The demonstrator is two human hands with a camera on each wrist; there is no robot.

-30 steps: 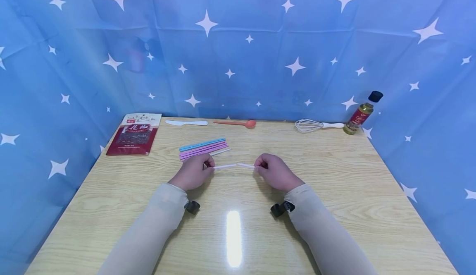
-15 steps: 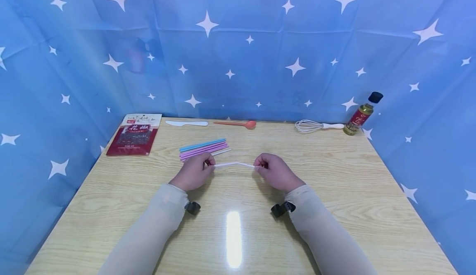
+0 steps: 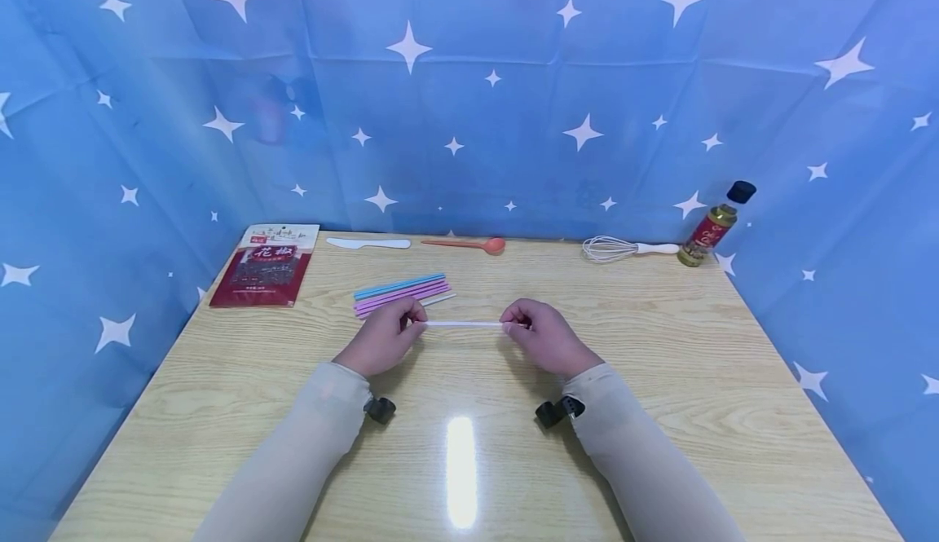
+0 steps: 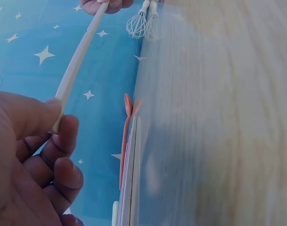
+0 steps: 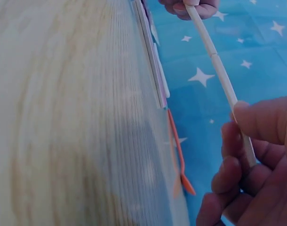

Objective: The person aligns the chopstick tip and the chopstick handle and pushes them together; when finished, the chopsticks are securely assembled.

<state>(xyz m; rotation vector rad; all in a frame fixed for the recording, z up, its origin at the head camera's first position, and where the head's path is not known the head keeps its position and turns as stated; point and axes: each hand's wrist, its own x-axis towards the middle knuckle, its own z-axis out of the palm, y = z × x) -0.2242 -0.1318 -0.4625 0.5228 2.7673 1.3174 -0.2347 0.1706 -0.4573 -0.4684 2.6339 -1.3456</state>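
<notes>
Now each hand, left hand (image 3: 381, 337) and right hand (image 3: 546, 337), pinches the thin straight white straw (image 3: 464, 324).

Thin white plastic straw (image 3: 464, 323): held level above wooden table, running left to right, straight. Left end pinched in left hand (image 3: 383, 338) between thumb and fingers; right end pinched in right hand (image 3: 543, 337) in same way. Wrist views show faint joint line near straw middle. Straw lies near side of table centre, between both hands.
</notes>
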